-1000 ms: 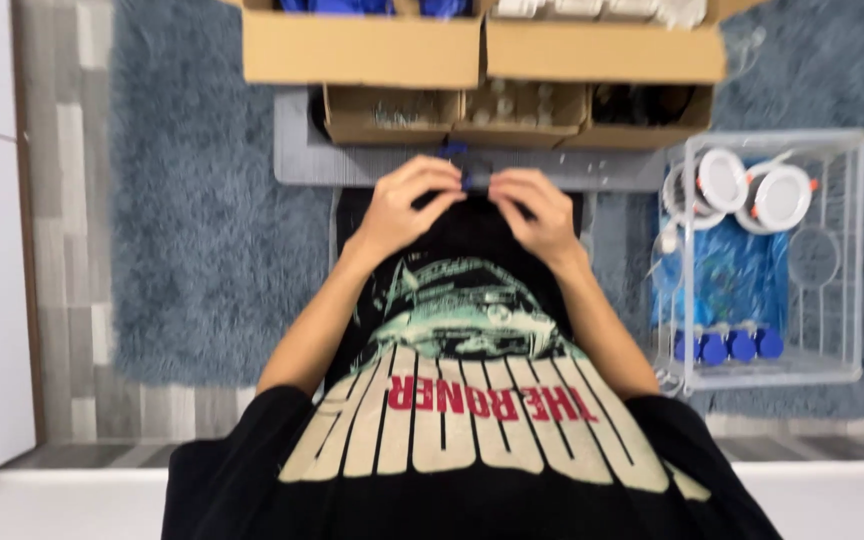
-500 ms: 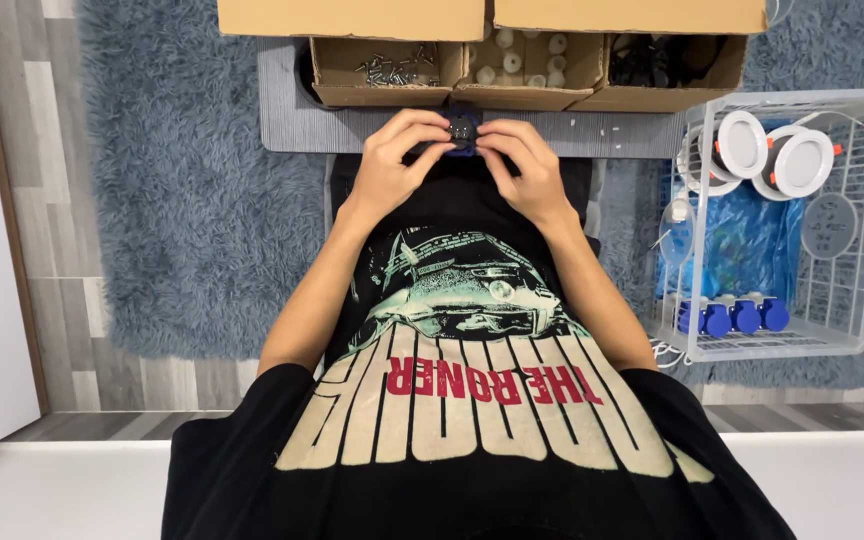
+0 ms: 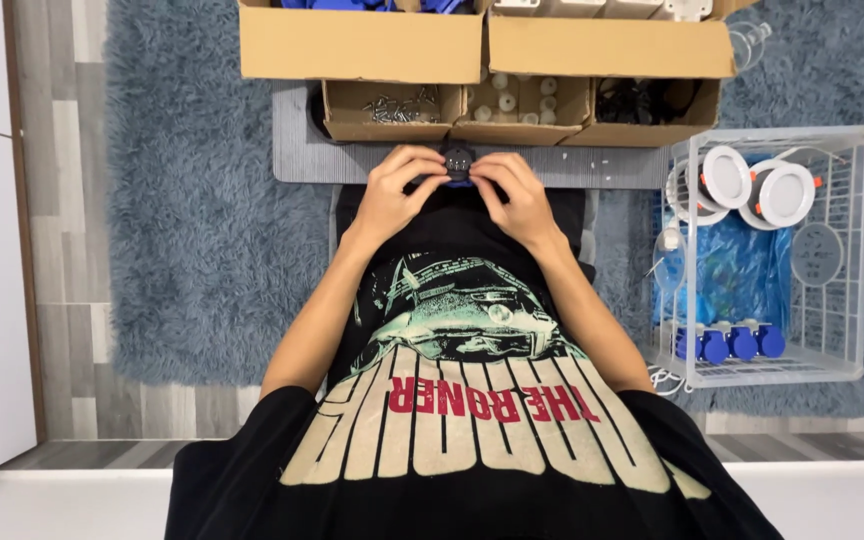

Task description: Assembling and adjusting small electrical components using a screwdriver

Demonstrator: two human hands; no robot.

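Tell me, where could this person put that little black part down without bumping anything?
Bare grey mat lies left of the left hand, and again right of the right hand up to the wire basket. The cardboard trays ahead and the basket are crowded.

Two large brown cardboard boxes [image 3: 362, 45] stand side by side at the top. Just below them sit three small open cardboard trays [image 3: 512, 125] in a row. To the right, a blue plastic bag [image 3: 737, 275] lies inside a white wire basket [image 3: 857, 250].
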